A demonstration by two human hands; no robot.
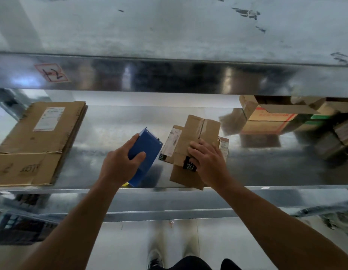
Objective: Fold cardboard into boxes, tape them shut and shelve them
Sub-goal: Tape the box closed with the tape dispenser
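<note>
Shelving step, judged. Left hand [120, 164]: fingers curled round blue box [146, 149], on metal shelf [111, 133]. Right hand [206, 162]: fingers together, pressing flattened taped cardboard [198, 133] just beside. Next, probably: release box, lift cardboard for folding.

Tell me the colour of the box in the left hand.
The box is blue, clearest in the head view.

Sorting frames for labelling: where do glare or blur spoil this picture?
Head view: glare streaks the shiny metal shelf; stacked brown cardboard boxes at far right are blurred; the blue rectangular box in the left hand and taped brown cardboard under the right hand are fairly sharp.
</note>
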